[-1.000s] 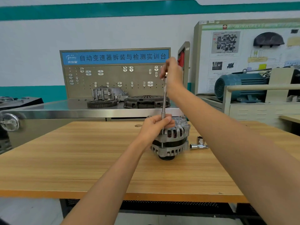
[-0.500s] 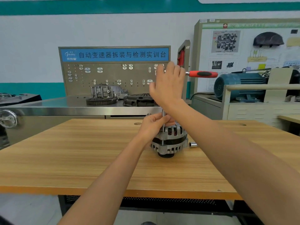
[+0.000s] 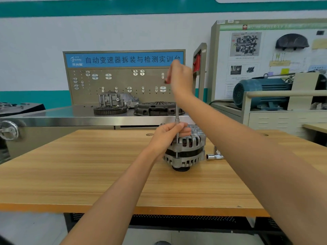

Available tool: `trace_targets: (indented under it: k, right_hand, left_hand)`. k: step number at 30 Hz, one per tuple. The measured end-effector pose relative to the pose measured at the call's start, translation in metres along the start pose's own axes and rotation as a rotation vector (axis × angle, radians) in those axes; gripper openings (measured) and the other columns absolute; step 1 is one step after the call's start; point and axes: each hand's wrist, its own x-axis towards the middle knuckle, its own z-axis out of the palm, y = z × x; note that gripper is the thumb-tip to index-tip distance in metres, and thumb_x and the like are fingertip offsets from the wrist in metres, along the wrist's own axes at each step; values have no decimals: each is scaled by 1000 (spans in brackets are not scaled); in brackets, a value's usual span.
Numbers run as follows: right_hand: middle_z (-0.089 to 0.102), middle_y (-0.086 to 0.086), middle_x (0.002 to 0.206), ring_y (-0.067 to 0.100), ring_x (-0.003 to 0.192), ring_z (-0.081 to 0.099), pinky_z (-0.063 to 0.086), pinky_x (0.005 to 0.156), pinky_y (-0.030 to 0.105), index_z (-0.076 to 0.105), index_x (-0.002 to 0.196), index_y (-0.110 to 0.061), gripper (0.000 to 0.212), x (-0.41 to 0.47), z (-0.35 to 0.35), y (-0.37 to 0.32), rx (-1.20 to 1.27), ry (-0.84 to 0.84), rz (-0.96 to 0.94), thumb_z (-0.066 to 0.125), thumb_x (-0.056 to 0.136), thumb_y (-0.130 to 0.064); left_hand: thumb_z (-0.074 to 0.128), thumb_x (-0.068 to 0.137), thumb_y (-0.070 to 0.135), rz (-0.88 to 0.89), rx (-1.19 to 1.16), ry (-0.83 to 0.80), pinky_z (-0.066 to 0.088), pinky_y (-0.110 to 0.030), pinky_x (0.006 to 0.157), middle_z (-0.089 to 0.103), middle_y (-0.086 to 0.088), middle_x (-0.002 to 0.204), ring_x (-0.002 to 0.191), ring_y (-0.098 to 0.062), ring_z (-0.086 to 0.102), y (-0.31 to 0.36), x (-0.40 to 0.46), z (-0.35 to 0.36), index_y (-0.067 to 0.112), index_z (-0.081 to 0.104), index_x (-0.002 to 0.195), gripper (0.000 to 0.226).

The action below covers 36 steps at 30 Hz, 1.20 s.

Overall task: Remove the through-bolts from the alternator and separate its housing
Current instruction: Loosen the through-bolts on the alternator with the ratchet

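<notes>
A left hand [image 3: 165,138] grips an alternator [image 3: 185,151] standing on a wooden table [image 3: 70,174]. The right hand [image 3: 181,77] holds a red-handled wrench [image 3: 176,110] upright above it. 2 sockets [image 3: 215,155] lie beside it.

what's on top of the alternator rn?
The left hand rests on top of the alternator, fingers curled round the upright extension bar. The right hand grips the red handle above. The bolt head is covered.
</notes>
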Motion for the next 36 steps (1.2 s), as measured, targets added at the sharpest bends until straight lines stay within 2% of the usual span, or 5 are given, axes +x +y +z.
trace_targets:
  k: [5,22,25,31,36]
  right_hand:
    - [48,10,107,27,98,45,29,97,41,48,112,-8,36,-17,-4,30,-1426,63,-561,46,84,-30]
    - [39,0,42,16,46,44,44,48,16,36,52,-13,40,16,-15,-1,608,-67,329,42,92,-15]
    - [40,-1,49,15,53,46,44,55,22,39,56,-13,37,12,-10,-1,343,-33,219,41,93,-13]
    - [49,10,107,28,99,45,31,93,39,50,111,-6,34,-11,-10,29,-1426,53,-512,48,84,-27]
    - [50,-2,83,12,81,44,34,87,32,51,76,-13,17,-7,-7,17,-857,-1,-357,48,88,-25]
  left_hand:
    - [54,97,24,9,9,40,47,-16,81,75,5,80,79,-1,69,-2,1,1,16,71,90,20]
    - [58,94,20,-7,-35,9,43,-36,106,75,-2,98,97,-12,70,0,-1,0,15,69,100,14]
    - [56,95,21,-9,-22,-1,42,-36,107,75,-1,98,98,-11,70,-1,0,0,16,69,102,15]
    - [61,92,23,-1,-37,68,40,-40,109,74,-8,99,102,-18,68,-4,1,1,11,73,98,18]
    - [57,95,23,-1,-33,61,44,-34,103,75,-4,100,100,-14,69,-3,1,3,10,70,106,21]
